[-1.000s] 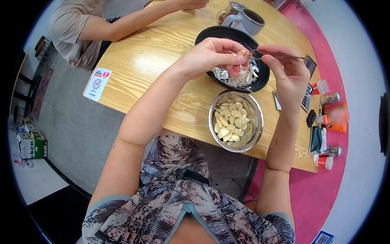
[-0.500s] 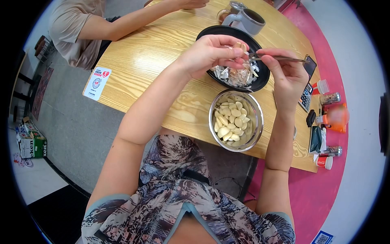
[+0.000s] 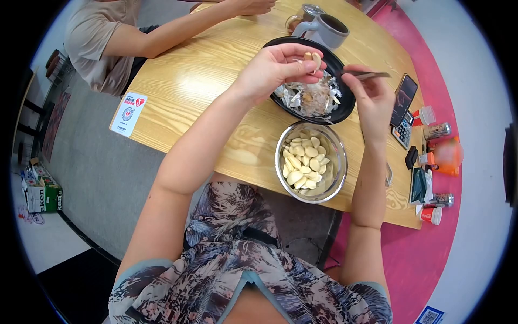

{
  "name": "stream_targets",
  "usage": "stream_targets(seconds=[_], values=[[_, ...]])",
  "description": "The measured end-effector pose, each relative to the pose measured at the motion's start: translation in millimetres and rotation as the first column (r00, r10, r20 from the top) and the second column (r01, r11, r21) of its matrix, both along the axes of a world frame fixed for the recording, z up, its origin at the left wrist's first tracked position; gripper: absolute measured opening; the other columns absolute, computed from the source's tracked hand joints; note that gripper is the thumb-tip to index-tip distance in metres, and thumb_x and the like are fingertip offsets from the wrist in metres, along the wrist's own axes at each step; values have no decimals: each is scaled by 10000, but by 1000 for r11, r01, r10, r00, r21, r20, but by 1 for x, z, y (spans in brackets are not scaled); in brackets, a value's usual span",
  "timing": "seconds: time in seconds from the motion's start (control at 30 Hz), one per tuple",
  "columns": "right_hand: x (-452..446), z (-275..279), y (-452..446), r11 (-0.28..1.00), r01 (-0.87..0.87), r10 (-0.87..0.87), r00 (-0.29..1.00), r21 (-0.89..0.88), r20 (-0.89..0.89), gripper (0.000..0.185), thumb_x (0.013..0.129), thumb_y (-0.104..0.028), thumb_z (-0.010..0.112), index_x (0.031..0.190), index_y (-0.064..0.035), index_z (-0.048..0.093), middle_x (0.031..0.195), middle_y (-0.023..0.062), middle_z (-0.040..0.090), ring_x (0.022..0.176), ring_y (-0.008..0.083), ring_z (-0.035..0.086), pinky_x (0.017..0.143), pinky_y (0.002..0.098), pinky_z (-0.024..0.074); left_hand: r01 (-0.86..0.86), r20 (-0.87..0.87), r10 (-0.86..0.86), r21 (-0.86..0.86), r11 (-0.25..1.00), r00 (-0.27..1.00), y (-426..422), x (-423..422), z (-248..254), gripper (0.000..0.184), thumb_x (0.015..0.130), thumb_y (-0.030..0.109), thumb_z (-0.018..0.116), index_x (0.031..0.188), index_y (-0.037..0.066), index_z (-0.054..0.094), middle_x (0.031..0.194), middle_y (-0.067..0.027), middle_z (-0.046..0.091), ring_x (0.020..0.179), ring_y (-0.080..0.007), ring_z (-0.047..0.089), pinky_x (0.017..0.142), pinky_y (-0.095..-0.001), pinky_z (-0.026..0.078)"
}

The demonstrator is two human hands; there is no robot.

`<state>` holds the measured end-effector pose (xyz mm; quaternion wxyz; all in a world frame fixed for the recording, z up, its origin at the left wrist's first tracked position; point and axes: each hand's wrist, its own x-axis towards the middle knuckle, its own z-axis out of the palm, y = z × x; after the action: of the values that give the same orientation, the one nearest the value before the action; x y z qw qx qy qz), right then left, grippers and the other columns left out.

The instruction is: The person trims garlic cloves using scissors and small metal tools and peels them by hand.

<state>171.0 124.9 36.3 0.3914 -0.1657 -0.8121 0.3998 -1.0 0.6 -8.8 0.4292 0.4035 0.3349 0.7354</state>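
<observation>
Above the black plate, my left hand pinches a pale garlic clove between thumb and fingers; a browner piece shows beside it. My right hand is closed on a slim metal tool, whose exact kind I cannot make out. The tool is apart from the clove. Papery garlic skins lie heaped on the plate. Nearer to me, a steel bowl contains many peeled garlic cloves.
Beyond the plate stand a grey mug and a glass jar. A phone, a calculator, and several cups and jars line the table's right side. Another person's forearm rests at the far left edge.
The metal tool in my right hand has drawn back from the clove and now points to the right. My left hand has shifted slightly left, still holding the clove.
</observation>
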Motion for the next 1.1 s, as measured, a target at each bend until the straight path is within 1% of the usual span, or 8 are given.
stream_targets(seconds=[0.03, 0.1, 0.23, 0.43, 0.7, 0.87, 1.03, 1.1], values=[[-4, 4, -7, 1000, -3, 3, 1000, 0, 1, 159, 840, -13, 686, 994, 22, 663, 933, 63, 697, 829, 110, 652, 775, 232, 498, -3, 1, 3, 0, 1000, 1000, 0, 0, 1, 311, 913, 128, 633, 1189, -10, 591, 1094, -135, 661, 962, -165, 657, 875, -288, 544], [-9, 9, -20, 993, -111, 116, 957, 35, -266, 157, 829, 42, 675, 985, 32, 661, 941, 76, 698, 833, 120, 652, 783, 239, 502, 7, -62, -7, -10, 1000, 998, -2, 1, 2, 308, 910, 136, 639, 1179, -9, 597, 1073, -129, 670, 944, -165, 663, 855, -285, 549], [-17, 9, -23, 963, -215, 253, 932, 165, -258, 179, 813, 71, 673, 988, 36, 660, 968, 85, 697, 842, 134, 656, 793, 242, 506, -20, -96, 17, -32, 999, 995, -2, 1, 0, 280, 895, 125, 663, 1138, -7, 624, 969, -90, 688, 843, -130, 667, 791, -258, 548], [-20, 10, -26, 952, -157, 220, 948, 262, -229, 153, 794, 69, 687, 940, 23, 679, 911, 75, 705, 805, 127, 661, 754, 237, 515, -24, -91, 22, -14, 1000, 996, -4, 2, 0, 248, 866, 93, 686, 1080, -28, 651, 942, -84, 696, 794, -126, 661, 732, -249, 542], [-16, 8, -28, 929, -140, 219, 955, 344, -202, 142, 793, 73, 689, 927, 25, 681, 895, 82, 702, 803, 130, 662, 743, 234, 519, -34, -113, 34, 6, 999, 993, -3, 7, 2, 258, 872, 90, 681, 1106, -13, 645, 932, -64, 687, 804, -109, 646, 743, -242, 538], [-9, 10, -30, 981, -190, 193, 938, 40, -289, 130, 824, 70, 670, 951, 43, 655, 906, 103, 694, 833, 136, 654, 748, 225, 517, -31, -96, 30, -5, 1000, 995, -3, 7, 2, 258, 878, 96, 678, 1117, 9, 637, 953, -58, 679, 811, -103, 647, 769, -237, 543], [0, 10, -28, 972, -229, 209, 944, -49, -255, 113, 843, 58, 656, 954, 42, 641, 917, 108, 695, 825, 135, 648, 760, 228, 515, 1, 91, 0, -8, 1000, 996, -1, -3, -1, 246, 893, 93, 655, 1119, 8, 611, 1026, -97, 665, 860, -131, 664, 825, -254, 558], [4, 9, -24, 968, -238, 209, 944, -85, -255, 96, 851, 44, 653, 946, 41, 639, 918, 111, 696, 819, 135, 648, 763, 229, 514, -3, 88, 3, -2, 1000, 996, 0, -2, -2, 238, 901, 96, 645, 1115, 1, 608, 1025, -103, 667, 872, -138, 667, 826, -256, 559]])
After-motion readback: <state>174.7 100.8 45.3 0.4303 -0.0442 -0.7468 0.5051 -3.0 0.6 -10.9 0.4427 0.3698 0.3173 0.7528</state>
